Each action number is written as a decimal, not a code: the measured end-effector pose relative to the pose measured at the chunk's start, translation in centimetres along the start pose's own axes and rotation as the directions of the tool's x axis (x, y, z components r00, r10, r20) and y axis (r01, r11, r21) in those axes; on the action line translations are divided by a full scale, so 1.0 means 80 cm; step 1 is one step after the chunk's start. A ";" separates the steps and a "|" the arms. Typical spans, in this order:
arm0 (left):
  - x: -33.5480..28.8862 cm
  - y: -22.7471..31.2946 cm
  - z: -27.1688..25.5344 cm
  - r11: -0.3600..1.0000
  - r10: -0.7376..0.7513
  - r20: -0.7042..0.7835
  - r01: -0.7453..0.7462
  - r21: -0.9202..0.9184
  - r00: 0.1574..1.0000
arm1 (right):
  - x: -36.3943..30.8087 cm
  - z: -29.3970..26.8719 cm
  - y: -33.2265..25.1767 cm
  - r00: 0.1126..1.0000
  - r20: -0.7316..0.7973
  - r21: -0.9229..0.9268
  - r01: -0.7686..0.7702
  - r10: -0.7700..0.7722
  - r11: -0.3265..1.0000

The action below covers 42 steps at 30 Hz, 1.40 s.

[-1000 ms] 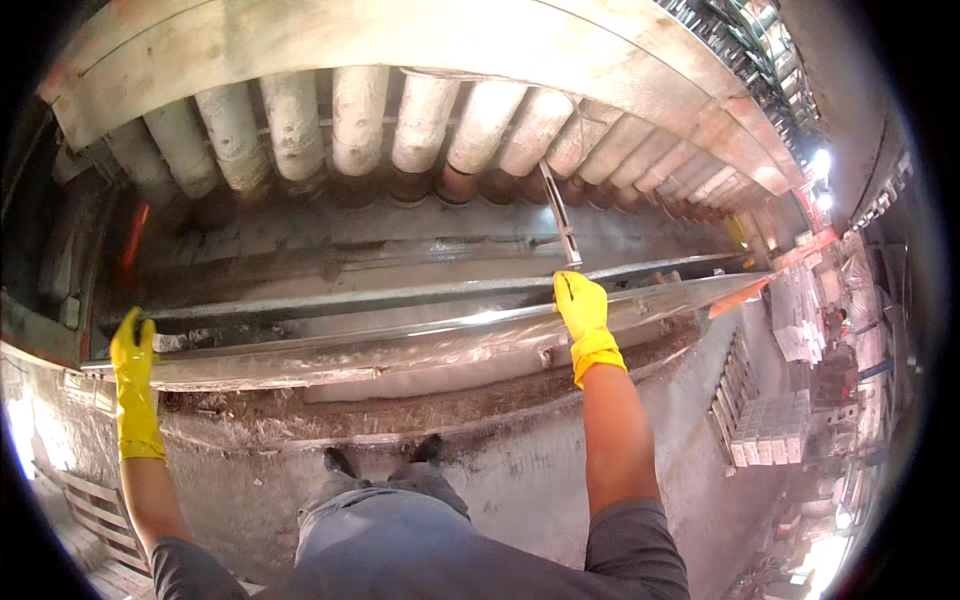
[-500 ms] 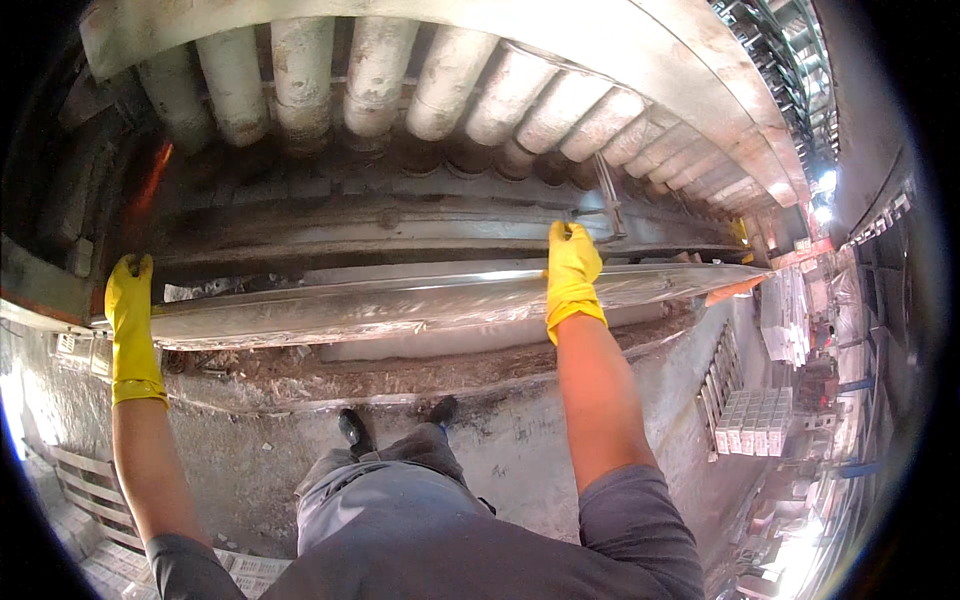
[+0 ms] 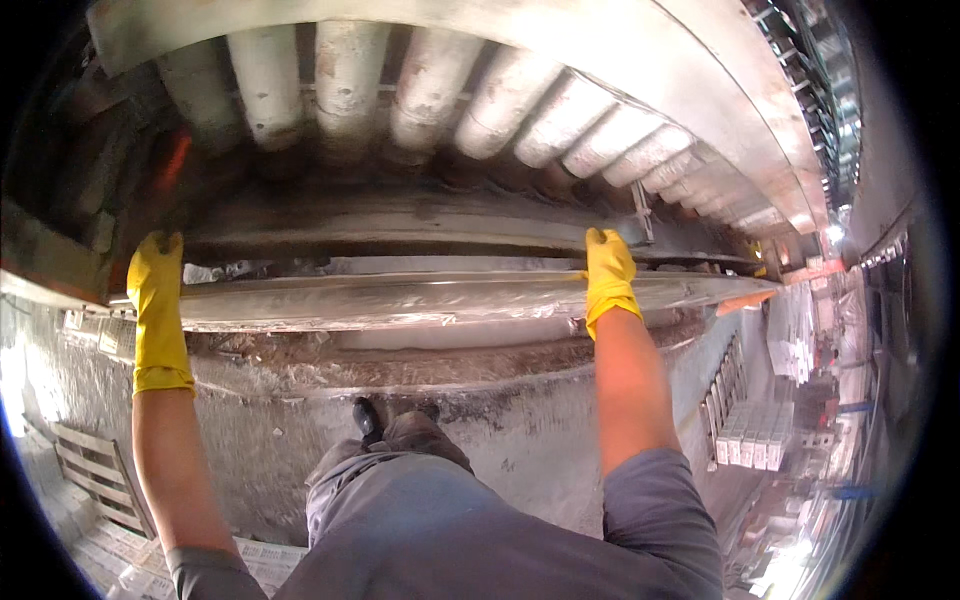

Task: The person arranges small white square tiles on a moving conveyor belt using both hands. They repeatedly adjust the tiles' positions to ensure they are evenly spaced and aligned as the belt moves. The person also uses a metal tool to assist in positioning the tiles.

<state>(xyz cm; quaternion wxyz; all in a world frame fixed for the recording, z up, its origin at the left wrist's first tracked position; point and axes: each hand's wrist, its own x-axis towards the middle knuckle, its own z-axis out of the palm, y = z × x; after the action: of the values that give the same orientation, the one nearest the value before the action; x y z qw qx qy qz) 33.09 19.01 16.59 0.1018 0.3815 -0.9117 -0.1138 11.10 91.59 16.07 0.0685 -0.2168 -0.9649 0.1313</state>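
One long panel (image 3: 420, 302), shiny, with a hand near its left end and another along its right part

Panel: lies left to right, between a far row of pale cylinders (image 3: 348, 80) and a near ledge (image 3: 400, 372) strewn with debris.

Left hand (image 3: 157, 290): yellow glove, at the panel's left end; fingers curled beyond the far edge. Right hand (image 3: 610, 272): yellow glove, right of the middle; fingers likewise curled, little gap showing. Undersides are hidden, so whether either set has closed on the panel cannot be told.

Metal bracket (image 3: 642, 212): slotted, just beyond the right hand. Boots (image 3: 368, 420): on the near floor (image 3: 520, 450), facing the ledge.

Hazards, as judged: smooth gloves could slip if the surface is wet or greasy; uneven lifting could twist so long a piece; its right end, well past the right hand, could sag or swing; fingers could be pinched against the far machinery; loose debris could catch the near edge.
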 end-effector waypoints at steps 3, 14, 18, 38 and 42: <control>-0.004 -0.020 -0.004 0.992 0.067 -0.154 -0.050 0.114 0.986 | -0.026 -0.026 -0.043 0.994 0.108 0.147 0.007 -0.023 0.989; 0.001 0.005 -0.021 0.998 -0.030 -0.067 0.033 0.045 0.997 | -0.002 -0.030 -0.029 0.986 0.162 0.210 -0.001 -0.033 0.978; -0.020 0.016 -0.033 0.998 -0.040 -0.083 0.045 0.053 0.996 | -0.015 -0.038 -0.027 0.984 0.175 0.205 -0.015 -0.021 0.979; -0.070 -0.040 -0.007 0.998 -0.052 -0.156 0.048 -0.030 0.986 | -0.076 -0.043 -0.002 0.983 0.183 0.185 -0.027 -0.008 0.982; -0.068 -0.035 -0.006 0.998 -0.037 -0.138 0.031 -0.049 0.990 | -0.069 -0.037 0.011 0.986 0.164 0.088 0.015 -0.029 0.996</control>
<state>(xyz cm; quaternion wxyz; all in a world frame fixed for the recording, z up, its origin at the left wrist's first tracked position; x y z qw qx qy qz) 38.81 20.94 15.70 0.1717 0.4015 -0.8929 -0.1099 17.00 90.59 18.23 -0.0008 -0.1915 -0.9630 0.1898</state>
